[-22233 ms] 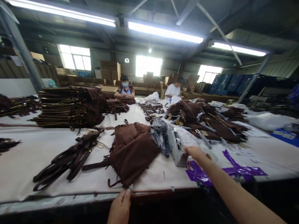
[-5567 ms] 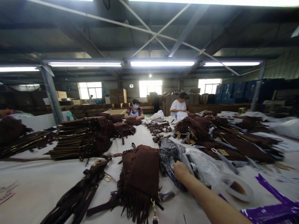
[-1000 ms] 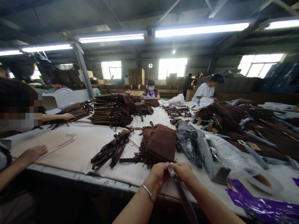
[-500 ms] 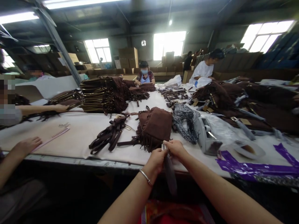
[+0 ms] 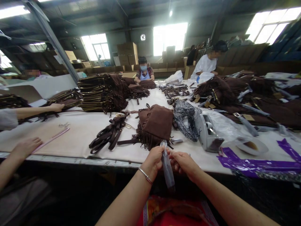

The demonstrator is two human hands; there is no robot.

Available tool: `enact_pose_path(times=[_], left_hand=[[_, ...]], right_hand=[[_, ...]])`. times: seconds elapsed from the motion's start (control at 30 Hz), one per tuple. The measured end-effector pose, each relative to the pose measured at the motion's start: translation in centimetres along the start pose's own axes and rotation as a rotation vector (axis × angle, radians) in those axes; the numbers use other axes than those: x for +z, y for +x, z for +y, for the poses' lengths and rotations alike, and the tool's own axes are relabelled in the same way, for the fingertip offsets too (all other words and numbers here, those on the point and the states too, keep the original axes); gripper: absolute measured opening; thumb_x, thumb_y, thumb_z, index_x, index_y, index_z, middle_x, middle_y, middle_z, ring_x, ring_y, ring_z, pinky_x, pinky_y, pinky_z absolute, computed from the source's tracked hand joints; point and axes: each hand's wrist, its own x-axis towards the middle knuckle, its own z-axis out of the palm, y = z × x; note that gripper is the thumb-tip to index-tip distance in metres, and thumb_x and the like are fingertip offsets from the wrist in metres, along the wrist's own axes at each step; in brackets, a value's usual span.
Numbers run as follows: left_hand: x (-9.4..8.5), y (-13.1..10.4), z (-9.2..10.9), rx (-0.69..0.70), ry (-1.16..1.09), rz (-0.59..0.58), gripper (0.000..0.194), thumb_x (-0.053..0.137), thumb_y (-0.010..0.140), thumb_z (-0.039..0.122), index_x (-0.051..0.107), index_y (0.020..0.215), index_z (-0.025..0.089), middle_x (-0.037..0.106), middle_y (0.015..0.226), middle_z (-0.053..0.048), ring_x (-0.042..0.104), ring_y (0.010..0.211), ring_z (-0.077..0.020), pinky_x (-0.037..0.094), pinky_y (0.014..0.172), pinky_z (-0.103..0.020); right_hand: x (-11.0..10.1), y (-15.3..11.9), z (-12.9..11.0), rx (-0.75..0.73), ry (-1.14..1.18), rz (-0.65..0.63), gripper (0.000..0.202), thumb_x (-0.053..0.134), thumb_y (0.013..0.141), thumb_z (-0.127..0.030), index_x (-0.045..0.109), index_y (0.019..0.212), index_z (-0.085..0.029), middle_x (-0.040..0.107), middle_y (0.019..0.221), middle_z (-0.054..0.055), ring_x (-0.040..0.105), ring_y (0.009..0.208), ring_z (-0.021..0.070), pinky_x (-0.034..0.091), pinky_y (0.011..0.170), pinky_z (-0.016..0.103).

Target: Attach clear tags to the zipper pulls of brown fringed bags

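Between my hands, at the table's front edge, hangs a narrow clear plastic sleeve with something dark inside, likely a strap. My left hand pinches it near its top end. My right hand has its fingers curled at the sleeve's right side; whether they grip it is hard to make out. Just beyond them a brown fringed bag lies on the white table cover, its fringe toward me. Left of the bag is a bundle of dark brown straps with gold clasps.
A tall stack of brown fringed bags stands behind on the left. To the right are a grey tape dispenser, speckled black-and-white fabric, purple plastic and piled bags. A co-worker's hand rests by a pink ruler.
The sleeve now hangs more plainly in view, its top higher above my left hand. My right hand has shifted down and right from the top. The view has tilted slightly.
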Motion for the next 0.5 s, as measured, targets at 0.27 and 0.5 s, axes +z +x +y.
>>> enact_pose_path(times=[0.27,0.5], left_hand=[[0.2,-2.1,-2.3,0.091,0.108,-0.009,0.01,0.059,0.083,0.022,0.054,0.079,0.015,0.06,0.063,-0.001,0.06,0.057,-0.0138,0.053,0.06,-0.029],[-0.1,-3.0,-2.9,0.099,0.158,-0.04,0.018,0.06,0.081,0.031,0.049,0.085,0.017,0.057,0.068,0.0,0.057,0.057,-0.0125,0.051,0.058,-0.029]], right_hand=[[2.5,-5.0,3.6,-0.038,-0.001,-0.169,0.039,0.062,0.075,-0.051,0.063,0.066,-0.012,0.059,0.058,0.002,0.05,0.05,0.0113,0.038,0.046,0.021],[2.3,-5.7,5.3,-0.118,-0.026,-0.266,0.049,0.058,0.079,-0.058,0.069,0.076,-0.01,0.065,0.07,0.005,0.056,0.063,0.0152,0.041,0.054,0.022]])
